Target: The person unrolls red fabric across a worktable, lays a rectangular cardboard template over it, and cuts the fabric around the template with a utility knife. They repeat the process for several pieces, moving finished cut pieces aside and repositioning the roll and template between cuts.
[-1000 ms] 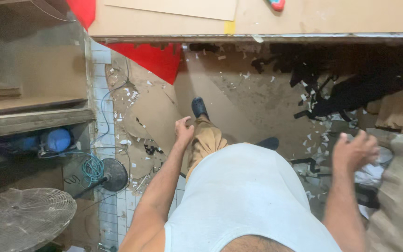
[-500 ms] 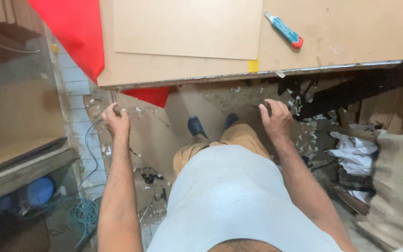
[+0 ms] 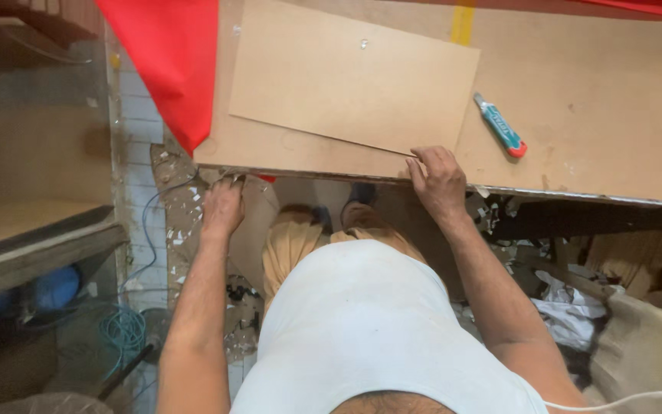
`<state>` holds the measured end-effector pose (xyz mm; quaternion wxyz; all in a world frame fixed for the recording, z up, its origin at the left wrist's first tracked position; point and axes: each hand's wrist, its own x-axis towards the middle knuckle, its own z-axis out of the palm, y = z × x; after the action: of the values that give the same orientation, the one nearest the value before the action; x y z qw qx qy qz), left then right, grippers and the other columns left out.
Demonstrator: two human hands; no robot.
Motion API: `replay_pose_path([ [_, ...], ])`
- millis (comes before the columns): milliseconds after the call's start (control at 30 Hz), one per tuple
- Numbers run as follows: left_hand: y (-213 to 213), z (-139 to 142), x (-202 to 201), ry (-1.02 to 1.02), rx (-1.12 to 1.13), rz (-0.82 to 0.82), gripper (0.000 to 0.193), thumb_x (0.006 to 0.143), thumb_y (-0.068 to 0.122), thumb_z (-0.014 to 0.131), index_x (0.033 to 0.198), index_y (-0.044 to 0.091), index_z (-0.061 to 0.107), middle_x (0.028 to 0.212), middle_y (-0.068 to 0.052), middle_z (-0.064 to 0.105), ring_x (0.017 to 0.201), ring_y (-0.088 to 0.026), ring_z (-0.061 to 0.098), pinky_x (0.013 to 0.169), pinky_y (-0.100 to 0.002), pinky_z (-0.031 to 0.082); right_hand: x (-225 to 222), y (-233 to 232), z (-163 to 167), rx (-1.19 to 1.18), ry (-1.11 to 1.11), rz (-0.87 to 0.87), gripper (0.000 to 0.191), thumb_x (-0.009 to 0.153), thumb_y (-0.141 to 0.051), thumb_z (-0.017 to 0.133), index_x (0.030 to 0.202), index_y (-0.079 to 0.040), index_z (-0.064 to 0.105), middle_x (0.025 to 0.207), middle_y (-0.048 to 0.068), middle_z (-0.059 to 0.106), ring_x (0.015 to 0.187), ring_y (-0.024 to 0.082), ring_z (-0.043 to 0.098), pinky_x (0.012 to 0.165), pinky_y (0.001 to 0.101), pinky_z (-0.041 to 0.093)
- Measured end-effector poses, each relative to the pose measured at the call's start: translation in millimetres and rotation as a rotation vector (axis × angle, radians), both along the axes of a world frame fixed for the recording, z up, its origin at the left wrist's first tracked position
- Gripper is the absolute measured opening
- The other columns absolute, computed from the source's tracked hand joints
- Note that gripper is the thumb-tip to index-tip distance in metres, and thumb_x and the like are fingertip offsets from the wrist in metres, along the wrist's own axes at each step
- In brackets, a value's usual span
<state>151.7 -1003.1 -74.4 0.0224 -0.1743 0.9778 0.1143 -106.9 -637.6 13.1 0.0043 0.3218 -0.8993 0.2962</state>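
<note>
Our right hand (image 3: 440, 178) pinches the near corner of the brown board sheet (image 3: 354, 77), which stretches away up-left across the worktable (image 3: 614, 146), while our left hand (image 3: 222, 205) curls at the table's edge, farther off.

Your left hand (image 3: 222, 205) reaches under the worktop (image 3: 591, 138) at its near left corner, so your fingertips are hidden and you cannot tell what they grip. Your right hand (image 3: 440, 180) rests on the near edge; whether its fingers pinch the thin board (image 3: 350, 77) or only touch its corner is unclear. The worktop runs out of view at the top and right. The red cloth (image 3: 170, 61) is cut off at the top. Your shoes are mostly hidden beneath the worktop edge.
</note>
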Motion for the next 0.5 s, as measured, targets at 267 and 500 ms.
replay_pose_path([
  [267, -70.5, -31.2, -8.0, -0.431, -0.343, -0.192, 0.019, 0.087, 0.013, 0.066, 0.104, 0.013, 0.075, 0.099, -0.010, 0.074, 0.097, -0.030, 0.070, 0.072, -0.042, 0.057, 54.9, -24.1, 11.7, 0.015, -0.054, -0.041, 0.018, 0.096, -0.011, 0.076, 0.113, -0.008, 0.073, 0.106, 0.011, 0.072, 0.098, 0.030, 0.070, 0.083, 0.0386, 0.057],
  [500, -152.7, -32.0, -4.7, -0.323, -0.441, -0.229, 0.023, 0.099, 0.028, 0.059, 0.099, 0.014, 0.078, 0.092, -0.006, 0.074, 0.095, -0.026, 0.068, 0.081, -0.043, 0.052, 138.1, -73.4, 2.7, -0.062, -0.269, -0.317, 0.016, 0.098, -0.009, 0.074, 0.114, -0.005, 0.073, 0.107, 0.011, 0.071, 0.087, 0.025, 0.072, 0.075, 0.0351, 0.059],
])
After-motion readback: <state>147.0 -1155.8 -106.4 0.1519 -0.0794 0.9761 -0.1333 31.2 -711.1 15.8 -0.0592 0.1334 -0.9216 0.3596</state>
